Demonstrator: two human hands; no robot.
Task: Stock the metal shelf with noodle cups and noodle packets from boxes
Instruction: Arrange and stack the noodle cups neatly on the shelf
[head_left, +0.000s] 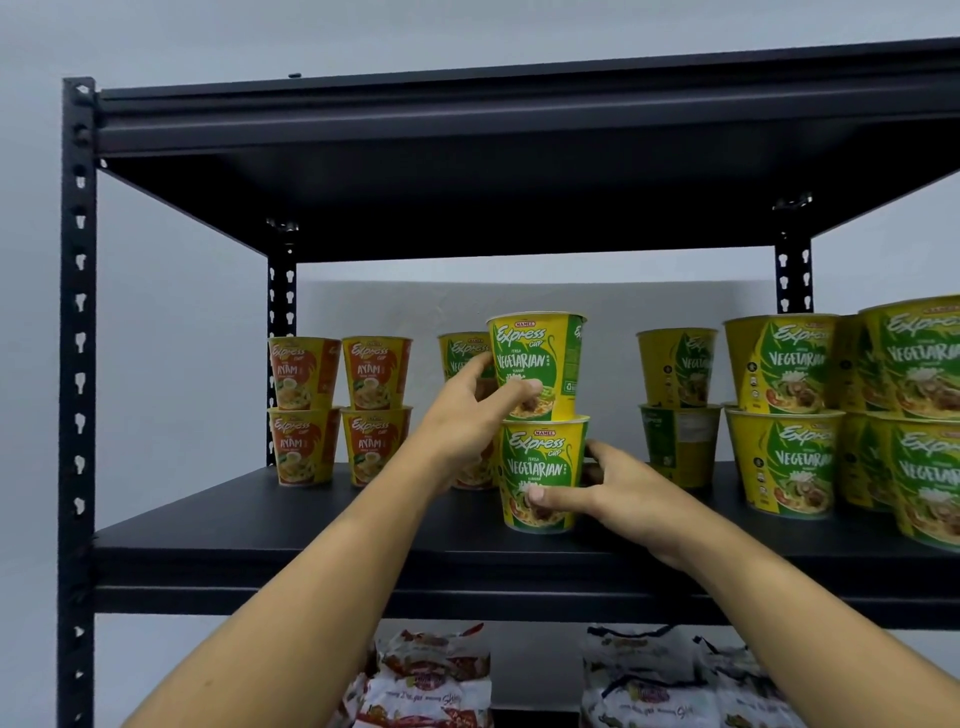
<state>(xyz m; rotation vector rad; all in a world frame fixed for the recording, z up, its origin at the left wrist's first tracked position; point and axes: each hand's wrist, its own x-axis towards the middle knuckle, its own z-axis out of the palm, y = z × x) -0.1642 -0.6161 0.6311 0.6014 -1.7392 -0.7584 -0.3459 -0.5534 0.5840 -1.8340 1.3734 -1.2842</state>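
Two green-and-yellow vegetarian noodle cups stand stacked in the middle of the black metal shelf. My left hand grips the upper cup from its left side, thumb on the front. The lower cup is held by my right hand, thumb across the front and fingers behind its right side. Another vegetarian stack stands just behind, partly hidden by my left hand.
Orange ayam cups are stacked two high at the back left. More vegetarian cup stacks fill the right side. The shelf below holds white noodle packets. A black board roofs the compartment, and an upright post stands left.
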